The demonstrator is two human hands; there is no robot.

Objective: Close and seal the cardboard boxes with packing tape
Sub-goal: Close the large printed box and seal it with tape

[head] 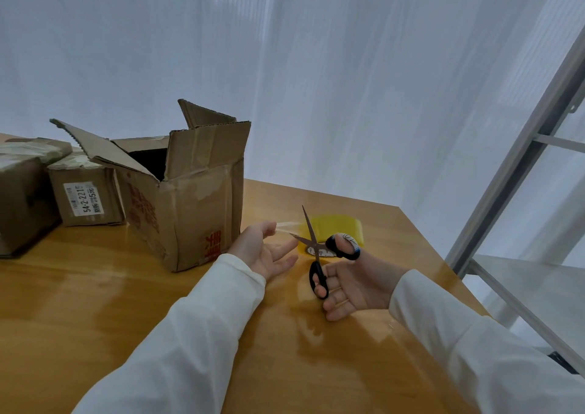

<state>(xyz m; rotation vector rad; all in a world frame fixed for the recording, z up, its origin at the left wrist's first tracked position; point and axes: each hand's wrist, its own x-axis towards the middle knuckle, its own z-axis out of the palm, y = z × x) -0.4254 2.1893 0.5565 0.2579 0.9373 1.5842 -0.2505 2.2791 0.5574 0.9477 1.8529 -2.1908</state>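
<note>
Yellow packing tape [335, 228] is lying on the wooden table [126, 302] right of centre in the frame, with a clear strip [286, 227] running from it toward the left hand [264, 249]. That hand is pinching the strip's free end between thumb and forefinger, its other fingers spread loosely. The right hand [351, 283] is gripping black scissors [316, 255], thumb through the upper loop, fingers curled through the lower, blades parted around the strip beside the roll. The cut looks imminent; keeping the strip taut and level, and closing the blades squarely across it near the roll, should give a clean edge. The open cardboard box [190, 198], left of centre, is standing with flaps up, so it is not yet sealed. 2 taped boxes [85, 198] are sitting at the far left.
</note>
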